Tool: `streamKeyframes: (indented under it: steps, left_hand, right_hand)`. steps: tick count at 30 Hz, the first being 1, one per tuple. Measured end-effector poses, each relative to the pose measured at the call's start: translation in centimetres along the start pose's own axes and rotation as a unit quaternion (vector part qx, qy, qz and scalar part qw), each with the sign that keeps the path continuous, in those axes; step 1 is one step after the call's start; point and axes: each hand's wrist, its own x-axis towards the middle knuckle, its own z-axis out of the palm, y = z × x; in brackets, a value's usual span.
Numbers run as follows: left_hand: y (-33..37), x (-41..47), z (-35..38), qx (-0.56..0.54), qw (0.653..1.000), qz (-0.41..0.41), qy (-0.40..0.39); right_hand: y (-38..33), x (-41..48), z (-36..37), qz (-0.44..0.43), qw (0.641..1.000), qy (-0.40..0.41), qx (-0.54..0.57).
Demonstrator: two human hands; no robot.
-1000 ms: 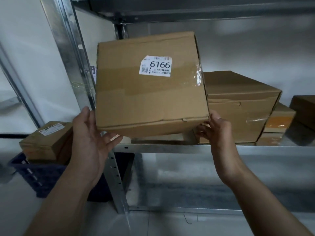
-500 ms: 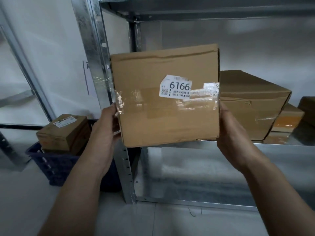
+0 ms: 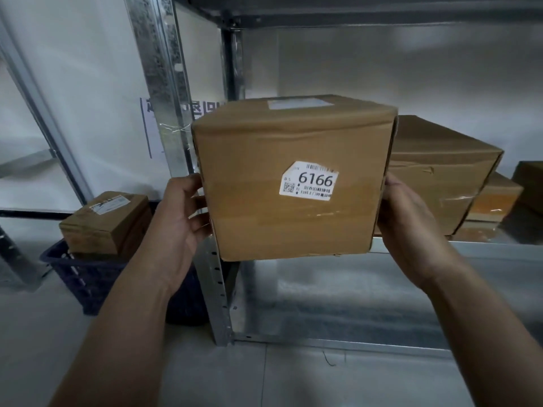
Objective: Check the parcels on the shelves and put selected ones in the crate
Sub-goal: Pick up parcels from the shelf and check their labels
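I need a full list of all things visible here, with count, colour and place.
shelf rack: one, grey metal, centre and right
parcel 6166: one, brown, held up at centre
label: one, white, on its front face
large parcel: one, brown, on the shelf rack behind it
orange parcel: one, orange-brown, right of the large parcel
dark parcel: one, dark brown, right frame edge
crate: one, dark blue, floor at left
small parcel: one, brown, in the crate
left hand: one, grips the parcel's left side
right hand: one, grips its right side
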Motion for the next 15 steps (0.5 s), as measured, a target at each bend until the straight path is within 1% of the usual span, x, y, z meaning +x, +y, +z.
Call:
streamKeyframes:
  steps: [3,7,11,15]
  left_hand:
    - [0.0,0.0,0.3,0.005,1.000,0.006,-0.001]
    - [-0.2,-0.1,0.5,0.043,0.999,0.024,-0.014]
    - [0.0,-0.5,0.8,0.023,0.999,0.018,-0.024]
    - [0.0,-0.6,1.0,0.015,0.999,0.020,-0.034]
  right_hand:
    - [-0.3,-0.2,0.4,0.009,1.000,0.015,0.005]
    - [-0.2,-0.2,0.3,0.008,1.000,0.023,-0.002]
    - [0.1,-0.1,0.0,0.016,1.000,0.013,-0.007]
    - [0.7,0.0,-0.5,-0.004,1.000,-0.003,-0.005]
